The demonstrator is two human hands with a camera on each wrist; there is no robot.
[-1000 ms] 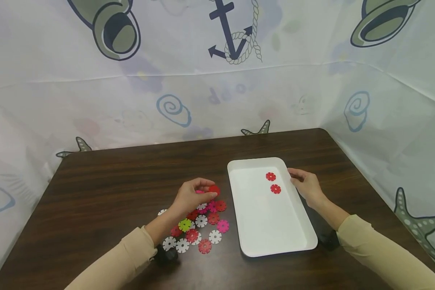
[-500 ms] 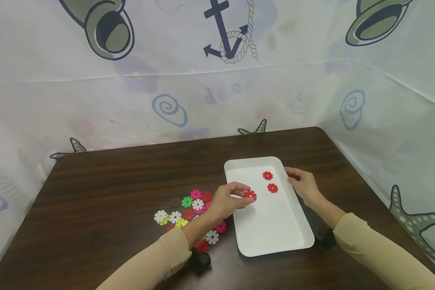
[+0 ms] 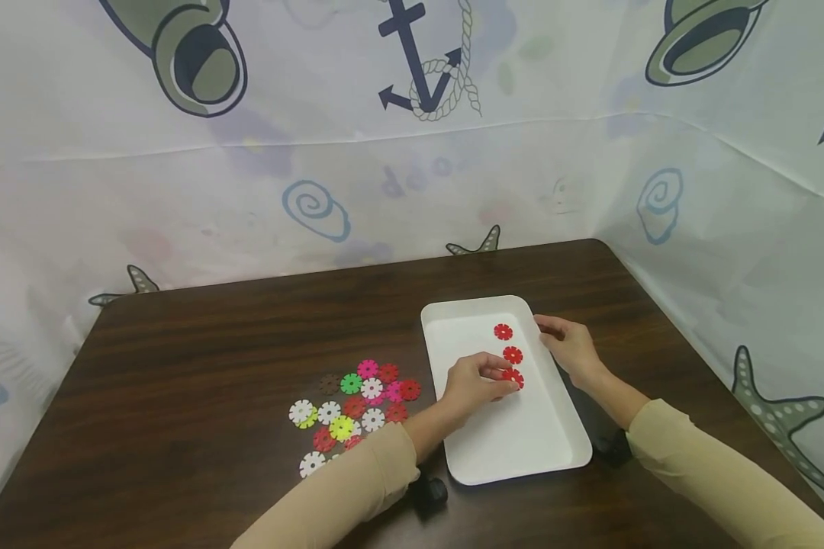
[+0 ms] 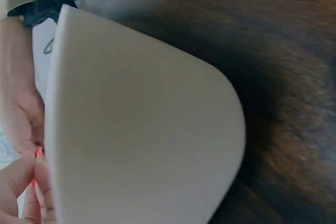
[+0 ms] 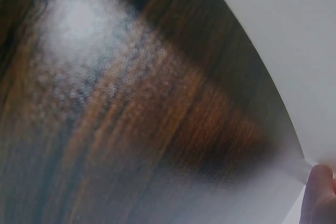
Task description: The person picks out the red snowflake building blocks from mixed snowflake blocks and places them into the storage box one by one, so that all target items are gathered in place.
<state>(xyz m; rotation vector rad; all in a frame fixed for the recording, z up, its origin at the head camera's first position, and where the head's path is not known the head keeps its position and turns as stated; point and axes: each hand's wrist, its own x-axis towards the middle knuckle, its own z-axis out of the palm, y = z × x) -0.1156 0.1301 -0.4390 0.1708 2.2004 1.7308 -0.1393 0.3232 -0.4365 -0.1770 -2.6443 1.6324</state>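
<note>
Over the white tray (image 3: 542, 442), my left hand (image 3: 472, 385) pinches a red notched disc (image 3: 515, 377) between thumb and fingers, low above the tray's floor. The same disc (image 4: 38, 153) shows edge-on in the left wrist view, between the fingertips of the left hand (image 4: 21, 190). Two more red discs (image 3: 503, 332) lie in the tray, in a line beyond the held one. At the tray's right rim, my right hand (image 3: 571, 352) holds the edge with thumb and fingers. In the right wrist view only a fingertip (image 5: 319, 187) shows at the rim.
Left of the tray, a loose pile of notched discs (image 3: 372, 419) in white, red, pink, yellow, green and brown lies on the dark wooden table (image 3: 178, 396). My left sleeve (image 3: 343, 488) covers part of it. A printed curtain (image 3: 247, 191) hangs behind the table.
My left hand has carried the red disc from the pile rightward over the tray, near the other two discs. The right hand has stayed at the rim. The head view has shifted slightly.
</note>
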